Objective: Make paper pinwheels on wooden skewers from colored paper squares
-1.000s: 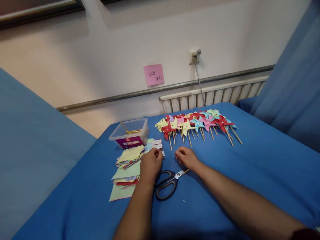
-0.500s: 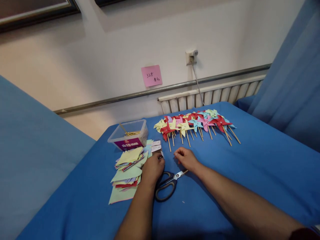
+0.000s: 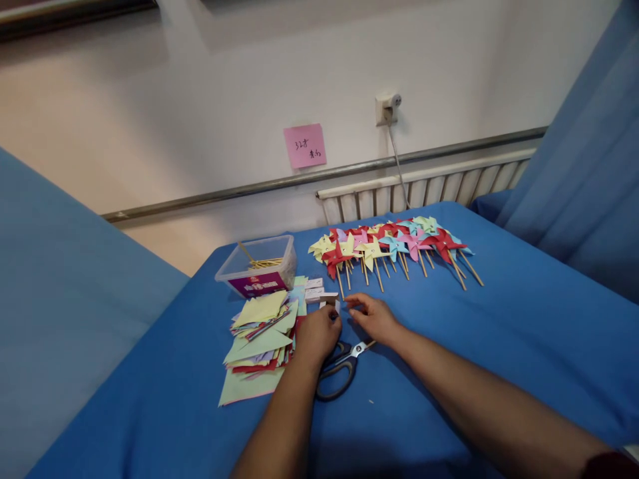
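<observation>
My left hand [image 3: 318, 330] has its fingers closed on a small white box [image 3: 329, 297], whose dark inside shows past the fingertips. Close by on the right, my right hand [image 3: 373, 318] has fingers stretched toward the box and apart, with nothing visible in them. Between my forearms lie dark-handled scissors [image 3: 340, 376], their blades pointing toward my right wrist. A thin wooden stick end [image 3: 370, 344] shows by the blade tips. Left of my left hand rest stacks of coloured paper squares [image 3: 259, 309]. More small white boxes [image 3: 314, 290] sit just beyond it.
Finished paper pinwheels [image 3: 372, 253] on sticks lie in a row toward the back. A clear plastic tub [image 3: 284, 259] with wooden sticks [image 3: 267, 263] stands back left. The blue-covered table [image 3: 449, 399] meets a wall with a radiator [image 3: 429, 189]. Blue curtains hang at both sides.
My left hand has moved slightly right with the small white box, away from the other boxes. My right hand's fingers have spread a little.
</observation>
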The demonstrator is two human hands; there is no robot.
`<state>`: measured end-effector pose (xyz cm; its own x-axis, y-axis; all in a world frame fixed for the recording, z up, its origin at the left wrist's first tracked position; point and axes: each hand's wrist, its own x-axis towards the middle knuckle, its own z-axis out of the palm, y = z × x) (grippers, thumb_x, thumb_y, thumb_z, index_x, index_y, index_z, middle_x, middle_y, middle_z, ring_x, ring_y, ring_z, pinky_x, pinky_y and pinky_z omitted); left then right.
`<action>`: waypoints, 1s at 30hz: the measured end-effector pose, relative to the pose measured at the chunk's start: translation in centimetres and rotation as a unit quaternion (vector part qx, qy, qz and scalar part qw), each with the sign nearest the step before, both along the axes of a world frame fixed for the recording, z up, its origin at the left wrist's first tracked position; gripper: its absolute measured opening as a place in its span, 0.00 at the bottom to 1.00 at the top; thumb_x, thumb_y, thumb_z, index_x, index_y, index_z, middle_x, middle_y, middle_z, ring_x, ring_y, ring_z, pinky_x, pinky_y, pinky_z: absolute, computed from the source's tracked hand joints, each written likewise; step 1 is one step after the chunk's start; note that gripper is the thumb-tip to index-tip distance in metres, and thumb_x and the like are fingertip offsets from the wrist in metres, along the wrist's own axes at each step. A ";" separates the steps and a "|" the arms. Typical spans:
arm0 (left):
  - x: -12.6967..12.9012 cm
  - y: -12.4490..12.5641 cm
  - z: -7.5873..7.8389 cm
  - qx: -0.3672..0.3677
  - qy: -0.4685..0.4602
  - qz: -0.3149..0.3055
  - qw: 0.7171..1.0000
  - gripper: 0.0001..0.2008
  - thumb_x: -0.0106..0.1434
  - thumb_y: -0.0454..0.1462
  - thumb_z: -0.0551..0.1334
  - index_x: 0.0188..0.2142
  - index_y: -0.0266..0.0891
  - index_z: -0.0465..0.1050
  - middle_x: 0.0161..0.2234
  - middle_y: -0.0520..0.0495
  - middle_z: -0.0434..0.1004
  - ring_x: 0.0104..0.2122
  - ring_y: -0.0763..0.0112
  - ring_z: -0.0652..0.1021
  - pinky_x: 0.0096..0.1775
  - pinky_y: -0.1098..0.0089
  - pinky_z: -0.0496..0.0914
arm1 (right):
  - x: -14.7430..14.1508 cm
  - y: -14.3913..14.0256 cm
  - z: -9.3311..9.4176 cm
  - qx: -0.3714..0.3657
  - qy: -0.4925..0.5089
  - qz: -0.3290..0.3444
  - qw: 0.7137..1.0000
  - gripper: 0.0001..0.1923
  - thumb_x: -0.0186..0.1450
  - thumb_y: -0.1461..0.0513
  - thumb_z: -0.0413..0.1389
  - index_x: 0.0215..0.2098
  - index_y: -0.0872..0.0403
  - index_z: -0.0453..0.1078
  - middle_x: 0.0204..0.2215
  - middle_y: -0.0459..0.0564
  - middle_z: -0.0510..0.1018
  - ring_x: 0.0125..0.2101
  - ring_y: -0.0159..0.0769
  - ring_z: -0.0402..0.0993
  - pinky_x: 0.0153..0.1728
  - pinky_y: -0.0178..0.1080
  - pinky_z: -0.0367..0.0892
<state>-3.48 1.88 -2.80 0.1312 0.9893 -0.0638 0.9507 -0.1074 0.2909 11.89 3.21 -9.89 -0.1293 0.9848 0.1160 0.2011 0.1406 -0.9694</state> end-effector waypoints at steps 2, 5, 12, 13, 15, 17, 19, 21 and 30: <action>0.3 -0.2 0.0 -0.011 -0.036 -0.016 0.999 0.11 0.60 0.39 0.56 0.37 0.41 0.77 0.33 0.45 0.80 0.31 0.67 0.77 0.31 0.70 0.61 | 0.1 -0.3 0.7 0.041 -0.030 0.024 0.998 0.21 0.60 0.66 0.53 0.52 0.48 0.69 0.43 0.47 0.77 0.36 0.33 0.75 0.41 0.38 0.71; 0.7 -0.4 -0.1 -0.025 -0.093 -0.036 0.995 0.11 0.60 0.38 0.57 0.38 0.40 0.77 0.31 0.46 0.80 0.29 0.68 0.76 0.30 0.71 0.61 | 0.2 -0.7 1.7 0.109 -0.095 0.058 0.988 0.25 0.61 0.70 0.51 0.54 0.46 0.68 0.47 0.49 0.73 0.46 0.35 0.71 0.50 0.38 0.65; 0.5 -0.3 0.1 -0.043 -0.142 -0.035 0.988 0.14 0.59 0.34 0.56 0.41 0.40 0.78 0.31 0.48 0.79 0.30 0.69 0.76 0.32 0.71 0.63 | 0.4 -1.2 2.5 0.101 -0.190 0.035 0.976 0.16 0.61 0.70 0.51 0.44 0.49 0.72 0.42 0.49 0.70 0.38 0.33 0.71 0.42 0.35 0.65; 0.4 -0.2 0.2 -0.034 -0.144 -0.024 0.989 0.14 0.59 0.34 0.56 0.41 0.40 0.77 0.31 0.48 0.80 0.30 0.69 0.76 0.32 0.71 0.63 | 0.5 -1.2 2.5 0.098 -0.193 0.028 0.976 0.15 0.61 0.70 0.52 0.43 0.50 0.71 0.41 0.49 0.70 0.36 0.33 0.70 0.40 0.35 0.65; 0.1 -0.1 0.5 -0.010 -0.135 -0.005 0.991 0.13 0.60 0.35 0.57 0.41 0.39 0.77 0.32 0.47 0.80 0.31 0.69 0.76 0.33 0.71 0.63 | 0.5 -1.2 2.6 0.093 -0.192 0.014 0.977 0.12 0.61 0.69 0.53 0.42 0.52 0.70 0.39 0.49 0.70 0.34 0.33 0.70 0.38 0.36 0.65; 0.0 0.0 0.7 0.002 -0.118 0.002 0.993 0.12 0.60 0.37 0.58 0.41 0.39 0.77 0.34 0.46 0.80 0.33 0.68 0.77 0.33 0.71 0.63 | 0.6 -1.0 2.4 0.090 -0.182 0.008 0.979 0.08 0.61 0.68 0.54 0.39 0.54 0.71 0.37 0.50 0.72 0.36 0.35 0.71 0.40 0.38 0.65; 0.0 0.0 0.8 -0.003 -0.099 0.003 0.995 0.12 0.60 0.38 0.58 0.41 0.40 0.78 0.35 0.45 0.81 0.34 0.67 0.77 0.33 0.71 0.63 | 0.5 -0.7 2.0 0.079 -0.155 0.005 0.985 0.08 0.61 0.68 0.53 0.37 0.54 0.72 0.35 0.50 0.75 0.37 0.36 0.71 0.41 0.39 0.65; 0.0 0.0 0.8 -0.007 -0.080 -0.003 0.997 0.12 0.60 0.38 0.58 0.41 0.41 0.78 0.35 0.45 0.81 0.34 0.66 0.78 0.33 0.70 0.64 | 0.4 -0.4 1.5 0.063 -0.120 0.002 0.991 0.08 0.62 0.67 0.53 0.38 0.54 0.73 0.35 0.50 0.77 0.37 0.37 0.73 0.41 0.39 0.66; -0.3 0.2 0.6 -0.002 0.005 -0.011 1.000 0.13 0.61 0.43 0.58 0.41 0.46 0.79 0.38 0.45 0.81 0.36 0.62 0.78 0.35 0.68 0.66 | 0.5 0.0 0.5 0.061 -0.064 0.046 0.995 0.11 0.60 0.65 0.57 0.40 0.52 0.77 0.36 0.50 0.79 0.37 0.38 0.75 0.41 0.40 0.69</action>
